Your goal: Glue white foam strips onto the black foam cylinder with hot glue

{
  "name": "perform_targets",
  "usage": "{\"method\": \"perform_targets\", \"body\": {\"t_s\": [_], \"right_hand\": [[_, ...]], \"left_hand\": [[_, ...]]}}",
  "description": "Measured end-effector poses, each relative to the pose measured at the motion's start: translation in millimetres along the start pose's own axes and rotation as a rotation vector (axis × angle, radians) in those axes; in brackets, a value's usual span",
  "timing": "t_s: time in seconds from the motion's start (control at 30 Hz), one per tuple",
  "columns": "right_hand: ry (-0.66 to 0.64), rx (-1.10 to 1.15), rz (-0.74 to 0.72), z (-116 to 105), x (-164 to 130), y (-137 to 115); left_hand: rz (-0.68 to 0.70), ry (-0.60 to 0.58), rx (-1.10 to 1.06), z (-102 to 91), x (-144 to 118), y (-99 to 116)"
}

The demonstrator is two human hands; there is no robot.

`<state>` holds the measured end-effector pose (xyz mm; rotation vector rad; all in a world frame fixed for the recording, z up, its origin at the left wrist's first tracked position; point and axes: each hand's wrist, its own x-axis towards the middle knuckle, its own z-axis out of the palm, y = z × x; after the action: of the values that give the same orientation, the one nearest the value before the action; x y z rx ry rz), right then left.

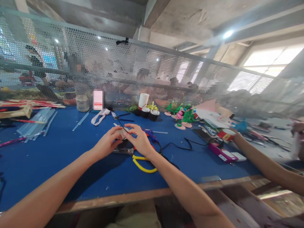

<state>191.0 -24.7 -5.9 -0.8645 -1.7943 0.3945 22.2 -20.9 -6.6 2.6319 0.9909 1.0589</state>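
Observation:
Above the blue table, my left hand [109, 141] and my right hand [140, 140] meet around a small black-and-white cup [123, 134]. Fingers of both hands are closed on it from either side and hide much of it. A thin black strip [123, 125] rises from the cup between my fingertips. Under my right wrist lie scissors [144, 169] with yellow handles, their metal blades pointing left below the cup. Just right of my right hand is a blue tool with a cord [151, 135], partly covered, which looks like a glue gun.
Clear glue sticks [35, 125] lie left. Two black-and-white cups with handles [154, 114] stand behind, near a white roll [143, 100]. Green decorations [188, 114] sit right of them. A purple power strip [222, 153] and another person's arm [256, 155] are at right. Mesh [114, 69] borders the back.

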Motion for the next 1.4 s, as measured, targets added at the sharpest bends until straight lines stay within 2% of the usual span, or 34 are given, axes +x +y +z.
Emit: {"method": "perform_targets", "body": {"t_s": [0.17, 0.3, 0.4, 0.63, 1.0, 1.1, 1.27, 1.4], "right_hand": [[0.070, 0.150, 0.135, -12.4, 1.2, -0.8], [0.066, 0.181, 0.206, -14.8, 1.1, 2.2], [0.058, 0.194, 0.246, -14.0, 1.1, 3.9], [0.034, 0.278, 0.336, -14.7, -0.1, 1.2], [-0.069, 0.308, 0.320, -20.5, -0.2, -1.8], [-0.097, 0.287, 0.298, -22.1, 0.0, -1.6], [-0.102, 0.150, 0.190, -22.8, -0.3, -1.9], [-0.084, -0.034, 0.105, -20.1, -2.5, -8.3]], "left_hand": [[-0.164, 0.005, -0.242, -6.3, 3.0, -1.6], [-0.314, -0.089, -0.538, -9.9, 4.6, 0.3], [-0.374, -0.139, -0.661, -12.6, 5.4, 5.5], [-0.400, -0.168, -0.764, -18.2, 5.8, 10.7], [-0.435, -0.158, -0.962, -20.5, 4.5, 9.8], [-0.451, -0.164, -0.959, -21.1, 4.3, 7.7], [-0.422, -0.224, -0.778, -20.1, 5.3, 0.6], [-0.329, -0.131, -0.591, -15.3, 5.0, 3.1]]}}
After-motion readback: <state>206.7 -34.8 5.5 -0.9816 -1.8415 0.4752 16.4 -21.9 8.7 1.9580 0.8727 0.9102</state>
